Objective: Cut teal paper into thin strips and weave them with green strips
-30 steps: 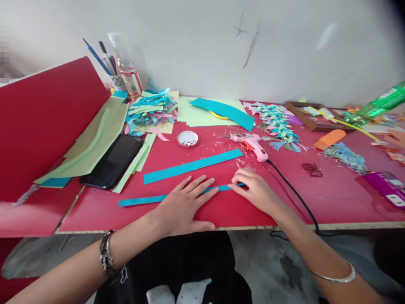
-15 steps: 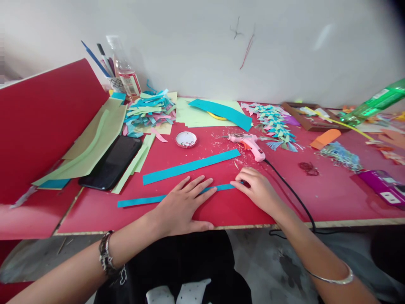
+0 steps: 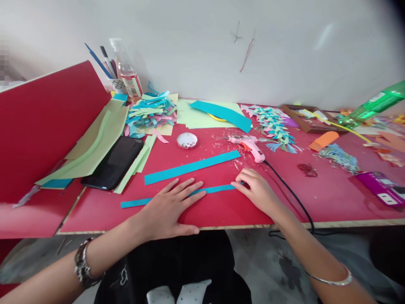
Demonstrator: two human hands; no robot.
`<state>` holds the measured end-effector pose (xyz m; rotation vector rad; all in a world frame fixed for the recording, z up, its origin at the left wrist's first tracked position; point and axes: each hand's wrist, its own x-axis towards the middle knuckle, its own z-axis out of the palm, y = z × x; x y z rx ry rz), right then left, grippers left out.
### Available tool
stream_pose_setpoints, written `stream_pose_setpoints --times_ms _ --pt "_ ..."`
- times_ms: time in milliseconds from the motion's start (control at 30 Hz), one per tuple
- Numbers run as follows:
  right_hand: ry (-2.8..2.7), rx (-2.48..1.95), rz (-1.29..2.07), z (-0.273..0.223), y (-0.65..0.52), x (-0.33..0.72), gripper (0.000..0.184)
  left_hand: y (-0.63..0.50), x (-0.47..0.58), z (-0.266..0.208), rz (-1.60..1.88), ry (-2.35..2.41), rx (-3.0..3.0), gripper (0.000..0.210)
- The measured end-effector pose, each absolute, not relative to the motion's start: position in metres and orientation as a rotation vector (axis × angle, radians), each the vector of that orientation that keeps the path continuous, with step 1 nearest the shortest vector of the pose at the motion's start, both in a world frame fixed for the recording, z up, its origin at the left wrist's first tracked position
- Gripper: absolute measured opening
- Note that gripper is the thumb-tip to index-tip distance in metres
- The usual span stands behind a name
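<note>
Head cam: L hand (image 3: 168, 210) spread, part-hiding narrow blue paper strip (image 3: 220, 188); R hand (image 3: 257, 191) pinches end; red-white bottle label (image 3: 131, 85) illegible.

blue strip (image 3: 220, 188): matt paper | glue gun (image 3: 252, 147): smooth plastic | phone (image 3: 114, 162): glossy | green bottle (image 3: 375, 106): shiny plastic

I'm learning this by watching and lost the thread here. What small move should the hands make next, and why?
Probably slide the left hand along the narrow blue strip toward its left end, pressing lightly. That hand lies flat across the strip's middle, the right hand has its fingers at the right end, and the left end sticks out uncovered.
</note>
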<state>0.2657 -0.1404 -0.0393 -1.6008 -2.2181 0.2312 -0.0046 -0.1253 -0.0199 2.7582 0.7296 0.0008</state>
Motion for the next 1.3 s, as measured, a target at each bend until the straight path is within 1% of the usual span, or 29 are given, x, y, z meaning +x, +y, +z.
stream_pose_setpoints --times_ms 100,167,200,233,267,300,433,500,600,767,900,1300 --pt "-2.247 -1.626 0.165 -0.039 -0.141 0.266 0.023 -0.127 -0.011 -0.019 -0.005 0.751 2.759 0.072" --pt "-2.215 -1.683 -0.029 -0.037 -0.147 0.263 0.02 -0.128 -0.011 -0.019 0.001 0.759 2.759 0.072" --pt "-2.188 -1.707 -0.161 -0.036 -0.151 0.259 0.022 -0.128 -0.012 -0.02 0.008 0.761 2.76 0.072" --pt "-2.168 -1.716 -0.292 -0.034 -0.156 0.253 0.028 -0.128 -0.011 -0.02 0.017 0.761 2.762 0.072" --pt "-2.184 -1.703 -0.387 -0.032 -0.162 0.246 0.035 -0.128 -0.011 -0.021 0.028 0.76 2.765 0.072" --pt "-2.254 -1.66 -0.411 -0.031 -0.169 0.239 0.04 -0.128 -0.011 -0.022 0.034 0.758 2.767 0.073" --pt "-2.591 -1.532 -0.144 -0.03 -0.187 0.212 0.054 -0.128 -0.011 -0.024 0.05 0.75 2.771 0.074" --pt "-2.622 -1.568 -0.014 -0.031 -0.189 0.207 0.058 -0.128 -0.011 -0.024 0.045 0.753 2.772 0.074" --pt "-2.606 -1.628 0.095 -0.032 -0.187 0.207 0.062 -0.128 -0.011 -0.023 0.017 0.761 2.77 0.074" --pt "-2.583 -1.656 0.143 -0.03 -0.183 0.212 0.059 -0.128 -0.011 -0.023 0.031 0.756 2.767 0.074" --pt "-2.558 -1.707 0.113 -0.03 -0.182 0.223 0.055 -0.129 -0.011 -0.022 0.041 0.763 2.758 0.073" --pt "-2.555 -1.847 0.082 -0.033 -0.186 0.256 0.055 -0.128 -0.011 -0.019 -0.01 0.766 2.768 0.07"
